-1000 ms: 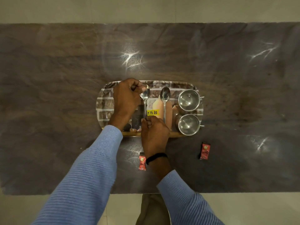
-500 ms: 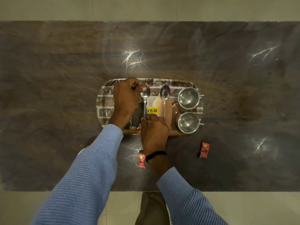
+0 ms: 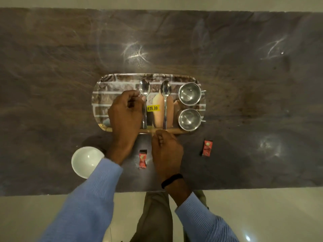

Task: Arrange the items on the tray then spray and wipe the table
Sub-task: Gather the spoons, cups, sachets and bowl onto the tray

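A brick-patterned tray [image 3: 103, 95] lies in the middle of the dark table [image 3: 244, 75]. Two steel spoons lie on it side by side, the left spoon [image 3: 144, 88] and the right spoon [image 3: 165, 89], beside two steel cups [image 3: 189, 93] [image 3: 189, 119] at its right end. My left hand [image 3: 125, 112] rests over the tray, its curled fingertips pinching the left spoon's neck. Just off the tray's near edge is my right hand [image 3: 166, 152], loosely curled and holding nothing. Two red sachets [image 3: 142, 158] [image 3: 207, 147] lie on the table near me.
A white bowl [image 3: 85, 160] stands on the table at the near left, partly under my left sleeve. A yellow price sticker [image 3: 152, 108] is stuck on the tray between the spoons. The table's near edge runs just below my wrists.
My right hand let go of the left spoon's handle and drew back off the tray. My left hand slid toward me along the spoon. The white bowl has come into view.
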{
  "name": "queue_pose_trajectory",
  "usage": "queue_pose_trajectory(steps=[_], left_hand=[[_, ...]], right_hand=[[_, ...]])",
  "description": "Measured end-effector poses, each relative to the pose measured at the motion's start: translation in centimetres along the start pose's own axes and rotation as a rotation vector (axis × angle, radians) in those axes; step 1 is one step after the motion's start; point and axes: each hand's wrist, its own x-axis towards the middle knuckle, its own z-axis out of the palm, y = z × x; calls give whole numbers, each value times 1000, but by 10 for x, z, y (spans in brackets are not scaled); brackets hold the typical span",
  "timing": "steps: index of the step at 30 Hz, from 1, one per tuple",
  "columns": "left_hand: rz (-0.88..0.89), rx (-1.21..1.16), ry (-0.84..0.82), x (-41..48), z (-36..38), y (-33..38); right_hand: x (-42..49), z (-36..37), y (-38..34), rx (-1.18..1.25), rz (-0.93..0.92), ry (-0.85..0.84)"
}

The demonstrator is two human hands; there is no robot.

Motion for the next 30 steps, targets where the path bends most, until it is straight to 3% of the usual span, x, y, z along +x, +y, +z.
queue_pose_trajectory(steps=[2,7,12,18,30], left_hand=[[-37,-46,-42,-37,-1,8],[-188,-55,-311,-126,30,8],[-294,-14,-534,-165,90,2],[-279,-26,-513,-163,127,14],[-444,-216,-413,-168,87,-1]], right_hand=[[-10,-25,19,-87,27,8],[-16,-88,81,-194,331,-7],[3,-111,120,-127,454,18],[16,-102,130,-141,306,-71],[0,-96,109,35,347,-213]])
